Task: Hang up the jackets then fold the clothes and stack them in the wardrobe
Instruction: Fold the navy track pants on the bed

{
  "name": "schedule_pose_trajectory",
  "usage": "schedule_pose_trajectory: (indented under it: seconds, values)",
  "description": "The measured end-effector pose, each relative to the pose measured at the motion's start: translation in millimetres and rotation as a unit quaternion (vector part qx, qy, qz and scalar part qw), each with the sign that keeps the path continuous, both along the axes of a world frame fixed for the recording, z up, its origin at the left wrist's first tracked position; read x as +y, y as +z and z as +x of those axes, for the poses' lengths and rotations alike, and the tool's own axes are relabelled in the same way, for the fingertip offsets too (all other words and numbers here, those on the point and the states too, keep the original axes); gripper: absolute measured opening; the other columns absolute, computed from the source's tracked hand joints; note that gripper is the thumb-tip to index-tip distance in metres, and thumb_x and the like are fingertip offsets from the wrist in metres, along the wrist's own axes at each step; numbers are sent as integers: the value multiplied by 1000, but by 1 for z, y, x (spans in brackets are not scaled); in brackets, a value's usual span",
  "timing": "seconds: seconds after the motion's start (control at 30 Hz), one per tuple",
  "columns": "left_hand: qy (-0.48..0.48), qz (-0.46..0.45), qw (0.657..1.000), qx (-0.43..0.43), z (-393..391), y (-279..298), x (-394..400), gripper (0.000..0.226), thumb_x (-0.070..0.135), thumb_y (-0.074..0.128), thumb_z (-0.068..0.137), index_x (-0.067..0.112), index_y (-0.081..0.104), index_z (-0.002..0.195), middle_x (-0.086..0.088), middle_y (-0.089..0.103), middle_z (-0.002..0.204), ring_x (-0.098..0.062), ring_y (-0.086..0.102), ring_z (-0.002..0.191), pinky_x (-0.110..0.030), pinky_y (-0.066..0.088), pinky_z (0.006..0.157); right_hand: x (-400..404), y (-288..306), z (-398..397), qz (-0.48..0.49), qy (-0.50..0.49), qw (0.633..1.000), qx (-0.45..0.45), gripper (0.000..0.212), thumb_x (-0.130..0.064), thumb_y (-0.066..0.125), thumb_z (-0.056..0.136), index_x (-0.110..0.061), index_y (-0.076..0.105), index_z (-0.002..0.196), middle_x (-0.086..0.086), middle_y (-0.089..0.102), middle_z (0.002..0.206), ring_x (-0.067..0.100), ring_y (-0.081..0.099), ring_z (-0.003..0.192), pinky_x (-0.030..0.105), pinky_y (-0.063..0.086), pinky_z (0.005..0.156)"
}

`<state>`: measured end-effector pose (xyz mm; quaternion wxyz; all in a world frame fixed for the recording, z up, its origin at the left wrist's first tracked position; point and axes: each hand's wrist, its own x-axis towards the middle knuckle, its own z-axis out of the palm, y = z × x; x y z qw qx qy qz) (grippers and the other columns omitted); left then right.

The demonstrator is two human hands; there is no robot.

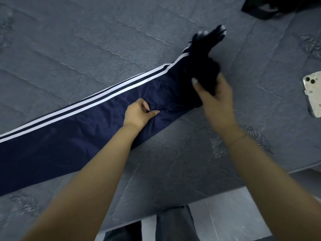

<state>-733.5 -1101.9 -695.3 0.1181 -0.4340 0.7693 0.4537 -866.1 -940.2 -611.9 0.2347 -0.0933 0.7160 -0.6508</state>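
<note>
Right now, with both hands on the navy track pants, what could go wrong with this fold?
1. The right hand grips only the bunched dark end of the track pants; lifting it may crease the fold.
2. The left hand pinches a small bit of fabric, so the smooth leg could slide on the bed.
3. The phone lies near the right hand; a sweep could knock it.

one trousers (97, 119), one phone (312, 94), two hands

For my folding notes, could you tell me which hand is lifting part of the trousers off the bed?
The right hand: it grips the bunched dark end of the navy striped trousers, raised; the left hand only pinches fabric lying flat.
</note>
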Motion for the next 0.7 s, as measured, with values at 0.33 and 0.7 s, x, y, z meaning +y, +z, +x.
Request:
schedule_pose_trajectory:
  seconds: [0.33,0.7]
  values:
    - [366,527,732,230,135,53,-51,71,67,41,93,14,54,138,-12,56,139,-26,54,128,-43,47,103,-62,-31,160,201,424,861,198,60,-9,52,98,-16,28,153,3,33,157,20,31,144,36,24,119]
    - [352,184,908,132,127,23,-46,72,17,71,88,28,23,139,8,39,127,-2,51,105,-23,49,91,-34,-28,153,249,350,875,225,56,3,58,93,-5,41,145,12,31,156,26,25,146,45,24,120]
